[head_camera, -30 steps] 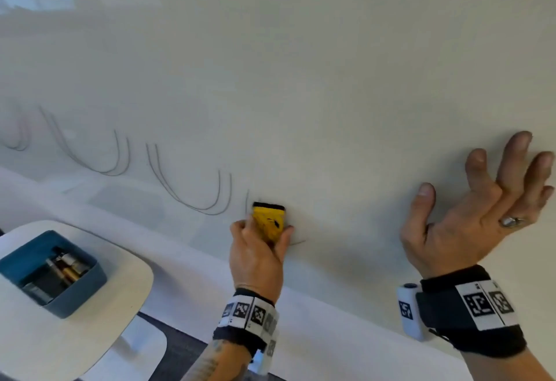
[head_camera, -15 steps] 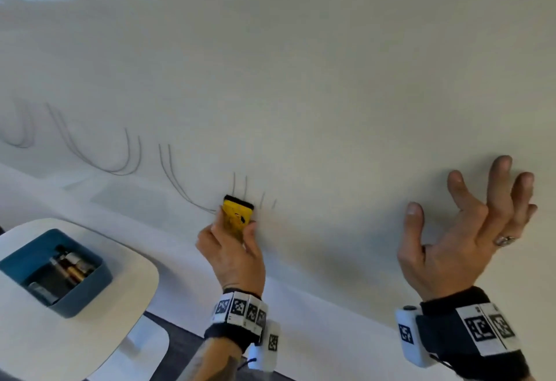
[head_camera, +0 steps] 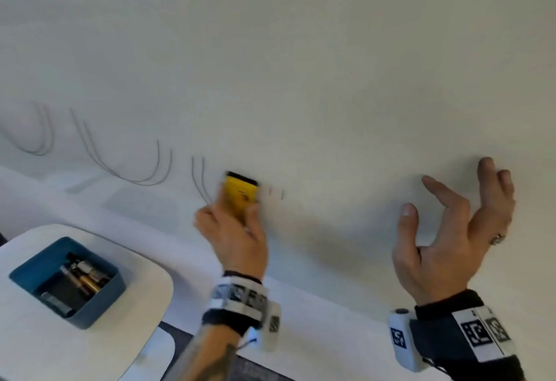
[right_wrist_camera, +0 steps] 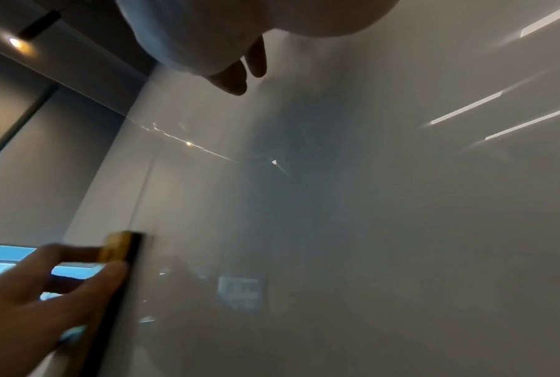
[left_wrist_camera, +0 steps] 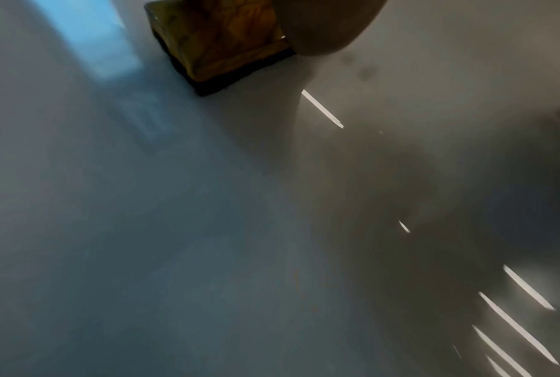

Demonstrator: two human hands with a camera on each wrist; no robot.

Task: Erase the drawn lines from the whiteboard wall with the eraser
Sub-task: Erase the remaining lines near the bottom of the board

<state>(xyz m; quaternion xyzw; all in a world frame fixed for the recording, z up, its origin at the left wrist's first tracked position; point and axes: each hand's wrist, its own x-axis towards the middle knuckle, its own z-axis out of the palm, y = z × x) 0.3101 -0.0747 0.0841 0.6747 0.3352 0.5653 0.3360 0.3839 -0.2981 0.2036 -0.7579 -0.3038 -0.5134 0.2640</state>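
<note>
My left hand point(head_camera: 233, 230) grips a yellow eraser point(head_camera: 240, 192) with a black felt face and presses it against the whiteboard wall point(head_camera: 301, 79). Double curved lines point(head_camera: 126, 167) run along the wall to the left of the eraser. A short stub of line point(head_camera: 198, 176) stands just left of it, and small dashes point(head_camera: 281, 194) sit just right of it. The left wrist view shows the eraser point(left_wrist_camera: 220, 43) flat on the wall. In the right wrist view the eraser point(right_wrist_camera: 120, 252) is seen edge-on. My right hand point(head_camera: 451, 230) hovers near the wall, fingers spread and holding nothing.
A white table point(head_camera: 36, 350) stands at the lower left with a blue tray point(head_camera: 99, 308) holding several markers. A white ledge point(head_camera: 316, 314) runs along the foot of the wall. Dark floor point(head_camera: 255, 371) shows below it.
My left hand has swept the eraser leftward along the wall, wiping away most of the curve nearest it; only stubs stay. The right hand has barely shifted.
</note>
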